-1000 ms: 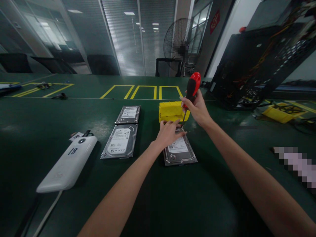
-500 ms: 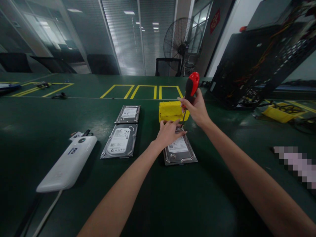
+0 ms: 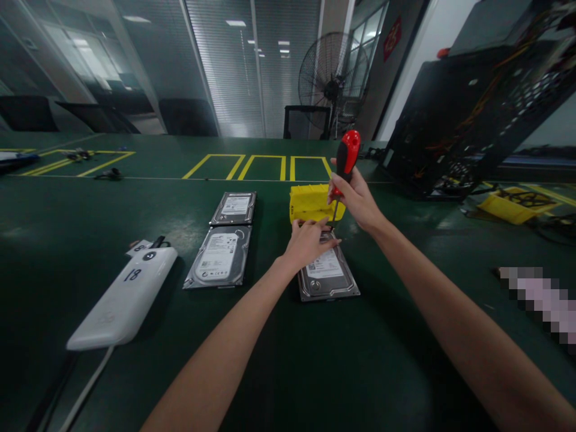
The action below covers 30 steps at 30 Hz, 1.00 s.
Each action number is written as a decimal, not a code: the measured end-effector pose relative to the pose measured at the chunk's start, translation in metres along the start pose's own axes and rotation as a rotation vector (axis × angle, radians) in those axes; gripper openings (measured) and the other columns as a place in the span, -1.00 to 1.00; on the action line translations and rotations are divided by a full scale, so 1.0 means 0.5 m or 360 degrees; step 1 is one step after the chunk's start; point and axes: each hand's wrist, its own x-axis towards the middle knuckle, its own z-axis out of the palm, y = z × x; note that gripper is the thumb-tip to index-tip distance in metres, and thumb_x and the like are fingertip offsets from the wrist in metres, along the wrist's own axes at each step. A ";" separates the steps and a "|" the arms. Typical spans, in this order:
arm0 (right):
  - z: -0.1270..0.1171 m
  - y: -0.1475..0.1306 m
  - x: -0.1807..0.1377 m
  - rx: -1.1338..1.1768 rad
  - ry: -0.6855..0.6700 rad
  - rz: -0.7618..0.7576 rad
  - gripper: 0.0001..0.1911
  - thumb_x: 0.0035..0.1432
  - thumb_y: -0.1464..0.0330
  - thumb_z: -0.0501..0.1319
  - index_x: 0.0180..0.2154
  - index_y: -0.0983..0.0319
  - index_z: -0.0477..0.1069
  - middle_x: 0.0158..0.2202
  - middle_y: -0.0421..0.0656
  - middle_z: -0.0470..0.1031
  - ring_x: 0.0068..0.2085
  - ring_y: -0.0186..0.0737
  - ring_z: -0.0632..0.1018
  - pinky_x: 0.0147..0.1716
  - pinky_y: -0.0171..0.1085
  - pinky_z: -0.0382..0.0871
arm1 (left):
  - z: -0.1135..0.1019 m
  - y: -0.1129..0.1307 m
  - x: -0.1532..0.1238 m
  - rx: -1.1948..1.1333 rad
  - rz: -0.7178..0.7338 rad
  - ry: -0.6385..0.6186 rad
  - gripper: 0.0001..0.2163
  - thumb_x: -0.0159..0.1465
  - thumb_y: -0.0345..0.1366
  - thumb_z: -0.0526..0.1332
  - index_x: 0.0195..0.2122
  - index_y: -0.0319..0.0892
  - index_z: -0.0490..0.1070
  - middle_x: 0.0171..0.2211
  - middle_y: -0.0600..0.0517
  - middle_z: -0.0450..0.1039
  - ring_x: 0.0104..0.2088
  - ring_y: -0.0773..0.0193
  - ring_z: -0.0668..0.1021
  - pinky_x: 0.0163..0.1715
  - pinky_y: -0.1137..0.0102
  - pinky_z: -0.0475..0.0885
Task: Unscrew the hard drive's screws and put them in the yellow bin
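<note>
My right hand (image 3: 357, 201) is wrapped round a screwdriver (image 3: 346, 157) with a red and black handle, held nearly upright. Its tip points down at the far right corner of a hard drive (image 3: 327, 273) lying flat on the green table. My left hand (image 3: 308, 241) rests on the far end of that drive, fingers pressed down flat on its top. A yellow parts box (image 3: 310, 203) stands just behind both hands.
Two more hard drives (image 3: 220, 257) (image 3: 234, 207) lie to the left. A white device marked 18 (image 3: 123, 297) with a cable sits at the near left. An open black computer case (image 3: 472, 102) stands at the right, a fan (image 3: 332, 78) behind.
The screwdriver handle has tipped slightly left, more upright, and my right hand has shifted a little with it. My left hand has stayed on the drive.
</note>
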 end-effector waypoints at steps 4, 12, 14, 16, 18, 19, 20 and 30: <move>0.000 -0.005 -0.002 0.0096 -0.0013 0.0021 -0.66 0.07 0.18 0.23 -0.12 0.11 0.27 -0.44 -0.25 0.24 -0.44 -0.34 0.38 -0.42 -0.24 0.47 | 0.002 -0.001 0.001 -0.0023 -0.0001 0.0014 -0.51 0.34 -0.01 -0.02 0.19 -0.19 0.17 0.04 -0.04 0.44 0.13 0.05 0.34 0.08 0.04 0.10; -0.002 -0.001 -0.001 -0.0032 0.0042 0.0050 -0.68 0.03 0.18 0.27 -0.25 0.11 0.19 -0.49 -0.28 0.30 -0.51 -0.35 0.40 -0.45 -0.22 0.48 | 0.003 -0.001 0.001 -0.0019 -0.0008 0.0024 -0.53 0.33 -0.01 0.01 0.16 -0.18 0.21 0.05 -0.05 0.43 0.12 0.03 0.35 0.09 0.04 0.11; 0.000 0.000 0.000 -0.0051 0.0045 0.0042 -0.64 0.01 0.17 0.29 -0.26 0.11 0.16 -0.53 -0.29 0.30 -0.55 -0.35 0.39 -0.48 -0.20 0.47 | 0.004 -0.003 0.001 -0.0011 -0.0009 0.0027 -0.52 0.33 0.00 0.01 0.16 -0.20 0.22 0.05 -0.07 0.43 0.12 0.02 0.36 0.09 0.03 0.11; 0.002 0.001 0.001 -0.0037 0.0048 0.0019 -0.60 -0.03 0.16 0.32 -0.28 0.11 0.14 -0.56 -0.31 0.28 -0.57 -0.34 0.38 -0.52 -0.20 0.45 | 0.007 -0.005 0.002 -0.0005 -0.0003 0.0036 -0.51 0.33 0.01 0.00 0.16 -0.21 0.23 0.06 -0.07 0.42 0.11 0.03 0.36 0.09 0.03 0.11; 0.003 0.003 0.002 -0.0021 0.0056 0.0000 -0.57 -0.05 0.15 0.34 -0.29 0.10 0.13 -0.58 -0.33 0.26 -0.60 -0.35 0.37 -0.57 -0.22 0.42 | 0.010 -0.008 0.003 -0.0007 0.0007 0.0046 -0.50 0.33 0.03 0.00 0.15 -0.21 0.23 0.06 -0.07 0.42 0.11 0.04 0.36 0.09 0.04 0.10; 0.003 0.003 0.002 -0.0019 0.0057 -0.0002 -0.57 -0.05 0.15 0.34 -0.28 0.10 0.13 -0.59 -0.34 0.25 -0.61 -0.35 0.36 -0.59 -0.23 0.41 | 0.011 -0.009 0.003 -0.0009 0.0012 0.0047 -0.50 0.33 0.03 0.00 0.15 -0.21 0.23 0.06 -0.06 0.42 0.11 0.04 0.36 0.09 0.04 0.10; 0.003 0.002 0.001 -0.0020 0.0053 0.0002 -0.57 -0.05 0.14 0.34 -0.27 0.10 0.14 -0.59 -0.34 0.24 -0.61 -0.36 0.35 -0.59 -0.24 0.41 | 0.012 -0.009 0.003 -0.0009 0.0015 0.0046 -0.49 0.33 0.04 -0.01 0.15 -0.21 0.23 0.05 -0.06 0.43 0.11 0.05 0.36 0.09 0.05 0.10; -0.002 -0.015 -0.003 0.0121 0.0009 0.0130 -0.63 0.08 0.07 0.21 -0.17 0.13 0.23 -0.47 -0.27 0.28 -0.49 -0.35 0.41 -0.46 -0.24 0.48 | 0.000 0.001 0.001 -0.0030 -0.0004 0.0037 -0.52 0.33 0.01 0.02 0.14 -0.20 0.24 0.04 -0.05 0.44 0.11 0.02 0.36 0.08 0.03 0.11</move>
